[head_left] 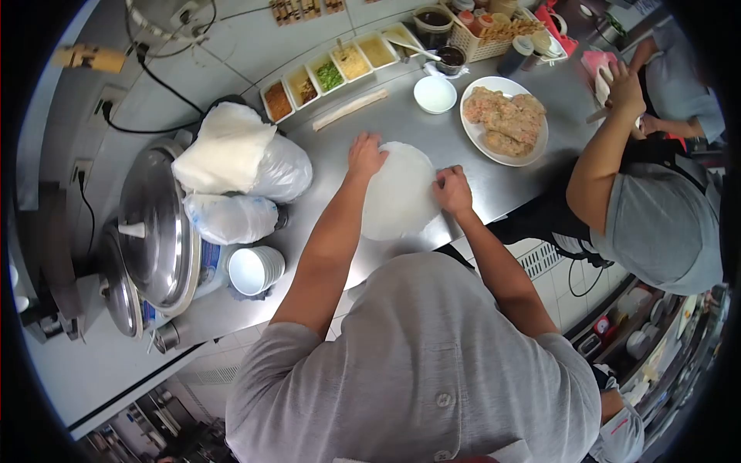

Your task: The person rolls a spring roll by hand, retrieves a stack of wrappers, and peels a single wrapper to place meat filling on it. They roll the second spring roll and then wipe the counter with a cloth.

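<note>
A thin, round white wrapper sheet [397,197] lies flat on the steel counter in front of me. At its upper left edge is my left hand [368,157], its fingers curled in against the rim. My right hand [454,190] is closed with bent fingers at the right edge of the same sheet. Beyond the sheet are a pale rolled stick [350,109] and a small white bowl [435,94] with whitish contents. To the right stands a white plate [472,128] heaped with a pale minced filling [505,119].
Several topping containers [328,76] line the wall. At left sit a stack of white sheets [224,147] on plastic bags, stacked bowls [256,270] and large lidded pots [158,228]. Sauces fill a basket [484,45] at the back. A co-worker [656,208] stands close on my right.
</note>
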A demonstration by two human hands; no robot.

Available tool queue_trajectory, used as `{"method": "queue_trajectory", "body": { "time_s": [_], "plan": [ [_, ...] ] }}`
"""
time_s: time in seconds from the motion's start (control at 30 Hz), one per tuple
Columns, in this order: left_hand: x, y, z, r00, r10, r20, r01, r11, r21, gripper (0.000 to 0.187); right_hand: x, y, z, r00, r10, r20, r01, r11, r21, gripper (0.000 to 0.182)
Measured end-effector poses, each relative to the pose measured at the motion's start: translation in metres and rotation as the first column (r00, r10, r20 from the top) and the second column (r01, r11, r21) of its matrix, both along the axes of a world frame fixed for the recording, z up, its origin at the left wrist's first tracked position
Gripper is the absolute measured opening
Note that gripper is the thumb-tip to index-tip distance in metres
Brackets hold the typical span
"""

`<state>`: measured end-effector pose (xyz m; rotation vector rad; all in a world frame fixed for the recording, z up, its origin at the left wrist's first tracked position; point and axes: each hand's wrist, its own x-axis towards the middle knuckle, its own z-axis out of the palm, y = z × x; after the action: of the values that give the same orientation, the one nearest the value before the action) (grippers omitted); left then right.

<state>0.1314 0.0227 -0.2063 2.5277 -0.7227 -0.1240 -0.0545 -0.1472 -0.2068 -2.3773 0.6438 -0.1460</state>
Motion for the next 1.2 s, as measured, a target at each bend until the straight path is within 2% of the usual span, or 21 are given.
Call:
{"method": "queue_trajectory", "body": {
  "time_s": [0.03,0.1,0.13,0.17,0.2,0.23,0.3,0.37,0.5,0.57,0.63,0.67,0.7,0.73,0.77,0.83,0.87,0.93,0.97,1.07,1.2],
  "plan": [
    [0.006,-0.004,-0.007,1.0,-0.018,0.005,0.018,1.0,0.002,0.024,0.002,-0.003,-0.002,1.0,-0.018,0.005,0.018,1.0,0.002,0.019],
    [0.021,-0.007,-0.017,0.991,-0.111,-0.073,0.121,0.981,0.151,0.024,0.006,-0.009,-0.005,0.996,0.086,0.009,-0.087,0.991,0.101,0.02],
    [0.027,-0.005,-0.017,0.989,-0.13,-0.067,0.139,0.978,0.157,0.024,0.007,-0.01,-0.006,0.999,0.047,0.012,-0.048,0.986,0.16,0.019],
    [0.032,0.001,-0.018,0.961,-0.14,-0.239,0.146,0.989,0.007,0.021,0.008,-0.014,-0.006,0.999,0.032,0.015,-0.034,0.986,0.165,0.019],
    [0.035,0.004,-0.012,0.901,-0.163,-0.401,0.115,0.983,-0.142,0.018,0.01,-0.021,-0.007,0.999,0.022,0.027,-0.03,0.931,0.363,0.021],
    [0.038,0.007,-0.007,0.902,-0.16,-0.402,0.113,0.984,-0.14,0.018,0.012,-0.025,-0.008,0.999,0.018,0.037,-0.035,0.837,0.545,0.023],
    [0.04,0.02,0.011,0.841,-0.188,-0.508,0.037,0.955,-0.294,0.015,0.019,-0.028,0.001,0.998,0.007,0.059,-0.043,0.777,0.629,0.025],
    [0.041,0.034,0.035,0.851,-0.185,-0.491,0.006,0.939,-0.343,0.013,0.033,-0.031,0.021,0.997,0.017,0.079,-0.068,0.706,0.705,0.028],
    [0.032,0.059,0.099,0.882,-0.165,-0.441,-0.083,0.867,-0.491,0.01,0.062,-0.036,0.074,0.976,0.101,0.191,-0.195,0.788,0.584,0.027],
    [0.021,0.069,0.129,0.894,-0.118,-0.432,-0.107,0.88,-0.462,0.01,0.068,-0.036,0.11,0.961,0.128,0.246,-0.247,0.801,0.545,0.023],
    [0.009,0.078,0.144,0.969,-0.108,-0.224,-0.05,0.799,-0.599,0.012,0.067,-0.035,0.139,0.934,0.225,0.277,-0.311,0.895,0.321,0.013],
    [0.002,0.083,0.151,0.969,-0.098,-0.227,-0.061,0.796,-0.603,0.012,0.065,-0.033,0.147,0.901,0.236,0.363,-0.346,0.897,0.276,0.008],
    [-0.006,0.089,0.157,0.985,-0.136,-0.107,0.045,0.797,-0.602,0.012,0.062,-0.032,0.15,0.901,0.247,0.356,-0.354,0.895,0.273,0.008],
    [-0.015,0.095,0.159,0.984,-0.175,0.014,0.15,0.795,-0.587,0.012,0.058,-0.032,0.152,0.848,0.32,0.421,-0.419,0.893,0.164,0.01],
    [-0.026,0.098,0.151,0.986,-0.169,0.009,0.142,0.794,-0.592,0.012,0.053,-0.031,0.153,0.787,0.393,0.476,-0.47,0.881,0.05,0.012],
    [-0.049,0.104,0.115,0.987,-0.141,0.082,0.163,0.84,-0.517,0.011,0.038,-0.025,0.127,0.795,0.422,0.436,-0.453,0.891,-0.037,0.013],
    [-0.06,0.106,0.096,0.987,-0.142,0.076,0.16,0.839,-0.519,0.011,0.031,-0.022,0.108,0.802,0.443,0.4,-0.431,0.894,-0.124,0.015],
    [-0.084,0.11,0.055,0.995,-0.065,0.082,0.092,0.916,-0.39,0.012,0.017,-0.018,0.07,0.812,0.461,0.359,-0.43,0.887,-0.166,0.014],
    [-0.095,0.111,0.036,0.995,-0.067,0.075,0.092,0.916,-0.39,0.012,0.011,-0.016,0.053,0.815,0.48,0.325,-0.433,0.877,-0.21,0.012],
    [-0.118,0.113,0.0,0.998,-0.031,0.056,0.046,0.959,-0.281,0.013,-0.006,-0.01,0.019,0.835,0.476,0.276,-0.437,0.878,-0.194,0.015],
    [-0.131,0.112,-0.006,0.996,-0.051,0.067,0.066,0.968,-0.241,0.017,-0.017,-0.007,0.009,0.869,0.434,0.238,-0.407,0.9,-0.157,0.015]
  ]
}}
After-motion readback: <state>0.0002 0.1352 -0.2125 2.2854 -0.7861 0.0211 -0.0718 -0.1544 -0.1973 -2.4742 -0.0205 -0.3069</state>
